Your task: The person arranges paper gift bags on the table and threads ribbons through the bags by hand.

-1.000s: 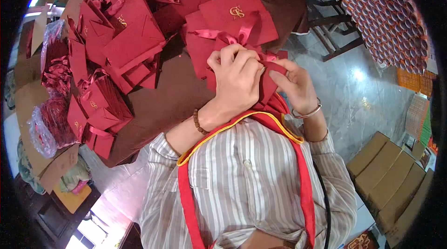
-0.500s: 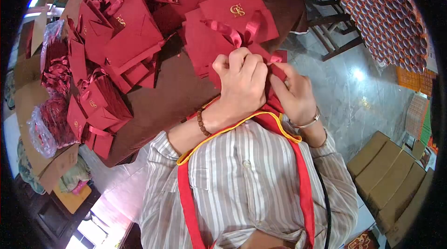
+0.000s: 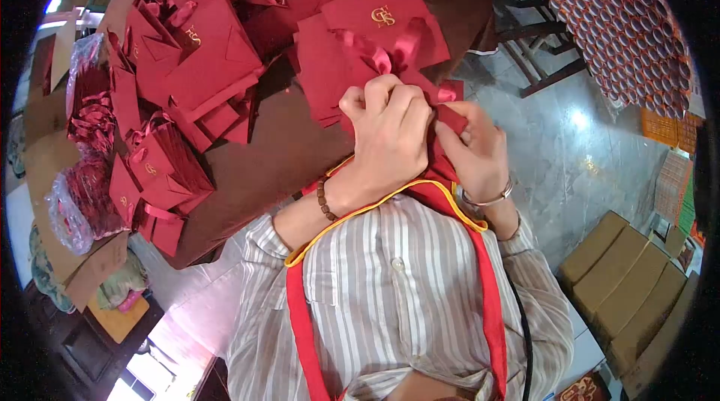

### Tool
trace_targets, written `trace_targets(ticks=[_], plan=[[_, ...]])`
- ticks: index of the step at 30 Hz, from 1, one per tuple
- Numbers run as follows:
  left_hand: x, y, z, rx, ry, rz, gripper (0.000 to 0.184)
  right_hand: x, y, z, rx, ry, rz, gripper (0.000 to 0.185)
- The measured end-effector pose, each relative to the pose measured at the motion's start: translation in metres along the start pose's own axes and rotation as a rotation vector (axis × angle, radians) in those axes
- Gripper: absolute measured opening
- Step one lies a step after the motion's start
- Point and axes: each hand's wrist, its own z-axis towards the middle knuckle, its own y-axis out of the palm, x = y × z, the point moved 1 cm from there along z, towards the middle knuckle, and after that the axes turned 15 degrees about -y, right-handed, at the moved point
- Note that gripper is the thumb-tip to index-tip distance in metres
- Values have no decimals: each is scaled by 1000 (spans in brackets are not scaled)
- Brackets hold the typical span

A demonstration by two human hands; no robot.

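Both my hands are close together at the table's front edge, working on a red paper gift bag (image 3: 442, 167) that they mostly cover. My left hand (image 3: 390, 127), wearing a bead bracelet, is curled with its knuckles up over the bag. On its other side my right hand (image 3: 480, 150), wearing a silver bangle, pinches the bag's red edge between thumb and fingers. A shiny red ribbon (image 3: 382, 60) loops up just beyond my left knuckles. Right behind lie flat red gift bags (image 3: 420, 15) with gold letters. My fingertips and what they pinch exactly are hidden.
More red bags (image 3: 199, 63) are heaped on the brown-covered table (image 3: 292, 157) to the left. Plastic-wrapped bundles (image 3: 75, 206) lie at its left edge. A wooden stool (image 3: 540, 41) stands beyond the table's right side. Cardboard boxes (image 3: 622, 281) sit on the floor at the right.
My right hand has shifted very slightly, its fingers curling a little more. My left hand stays almost in place, and the bags on the table have not moved.
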Motion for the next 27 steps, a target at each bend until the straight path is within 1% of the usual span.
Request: trace_targets(ticks=[2, 5, 7, 13, 17, 20, 22, 23, 25, 26, 27], plan=[[-3, 1, 0, -6, -4, -15, 14, 4, 1, 2, 25, -5, -17, 17], [-5, 0, -1, -22, -12, -16, 13, 13, 2, 2, 19, -6, 50, 14], [-5, -1, -3, -29, -13, -7, 13, 13, 2, 1, 8, -97, 99, 15], [-3, 0, -5, 28, 13, 34, 14, 14, 2, -3, -8, -53, 257, 13], [-4, 1, -9, 66, 41, -9, 14, 17, 1, -8, -23, -21, 285, 12], [-13, 8, -10, 94, 60, -32, 12, 21, 7, -7, 13, -25, 322, 15], [-16, 10, -11, 111, 78, -27, 10, 21, 15, -4, 180, 38, 513, 15], [-17, 11, -11, 97, 60, -36, 11, 20, 12, -3, 182, 37, 515, 15], [-16, 9, -10, 84, 44, -48, 11, 19, 3, 0, 3, 90, 356, 23], [-14, 6, -8, 58, 10, -73, 12, 22, 0, 1, 4, 92, 354, 23], [-14, 4, -7, 31, -24, -97, 13, 25, -2, 3, -94, 111, 366, 26]])
